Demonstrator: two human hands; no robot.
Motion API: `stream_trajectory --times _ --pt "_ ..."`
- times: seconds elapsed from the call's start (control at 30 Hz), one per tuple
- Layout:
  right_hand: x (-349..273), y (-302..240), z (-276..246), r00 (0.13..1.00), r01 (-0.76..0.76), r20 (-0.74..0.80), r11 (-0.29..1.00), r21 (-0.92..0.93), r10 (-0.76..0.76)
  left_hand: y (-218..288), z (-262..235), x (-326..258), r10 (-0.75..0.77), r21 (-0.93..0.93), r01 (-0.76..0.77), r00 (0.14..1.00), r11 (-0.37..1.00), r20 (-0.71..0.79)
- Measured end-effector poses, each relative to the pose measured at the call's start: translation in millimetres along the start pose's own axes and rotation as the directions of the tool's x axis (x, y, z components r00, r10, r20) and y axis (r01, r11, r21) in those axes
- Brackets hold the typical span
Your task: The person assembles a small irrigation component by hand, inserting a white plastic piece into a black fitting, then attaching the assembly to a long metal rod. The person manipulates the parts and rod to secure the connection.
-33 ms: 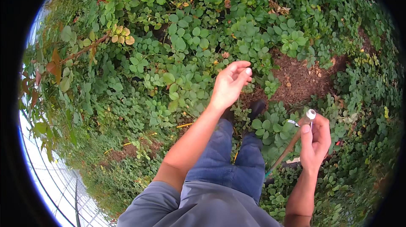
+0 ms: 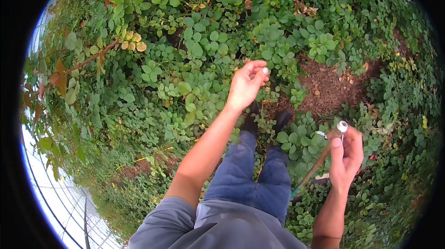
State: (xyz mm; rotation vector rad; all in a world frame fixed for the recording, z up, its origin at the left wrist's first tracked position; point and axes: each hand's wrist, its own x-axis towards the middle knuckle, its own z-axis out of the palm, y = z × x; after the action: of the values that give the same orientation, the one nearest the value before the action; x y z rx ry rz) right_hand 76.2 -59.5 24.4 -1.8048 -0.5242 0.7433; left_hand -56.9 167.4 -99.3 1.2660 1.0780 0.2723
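My left hand [image 2: 246,84] is over the leafy bushes in the middle, fingers curled and thumb drawn close to the index finger. Whatever lies between those fingertips, if anything, is too small or hidden to make out. On the right, my right hand [image 2: 346,156] is closed around a thin brown tube [image 2: 319,163] near its top. The tube has a white, hollow end piece [image 2: 342,126] that sticks out above the thumb. It slants down toward my leg, where a teal part [image 2: 294,192] shows. A small white piece [image 2: 321,134] shows beside the hand.
Dense green bushes [image 2: 199,45] surround me on all sides. A patch of brown mulch [image 2: 331,86] lies ahead to the right. My dark boots [image 2: 282,120] stand among low leaves. At the far left, a reddish-leaved branch [image 2: 90,57] reaches in, near a pale greenhouse-like frame [image 2: 55,202].
My left hand has shifted slightly up and to the left, away from my boots. My right hand keeps its hold on the tube, almost unmoved.
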Motion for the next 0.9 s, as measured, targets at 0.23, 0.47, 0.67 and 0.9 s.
stream_trajectory --times 0.23,0.47,0.67,0.9 --pt "25 39 6 0.987 0.01 -0.157 0.993 -0.119 -0.028 -75 -63 219 0.177 0.806 -0.105 0.984 0.583 0.001" --pt "47 76 16 0.97 0.015 -0.235 0.981 -0.196 -0.062 -116 -78 325 0.172 0.987 -0.155 0.974 0.043 0.146" --pt "53 83 32 0.962 -0.006 -0.27 0.979 -0.202 -0.05 -122 -64 353 0.105 0.991 -0.105 0.988 -0.084 0.113" --pt "52 78 34 0.964 -0.038 -0.266 0.978 -0.207 -0.018 -126 -65 357 0.104 0.989 -0.052 0.992 -0.137 0.067"
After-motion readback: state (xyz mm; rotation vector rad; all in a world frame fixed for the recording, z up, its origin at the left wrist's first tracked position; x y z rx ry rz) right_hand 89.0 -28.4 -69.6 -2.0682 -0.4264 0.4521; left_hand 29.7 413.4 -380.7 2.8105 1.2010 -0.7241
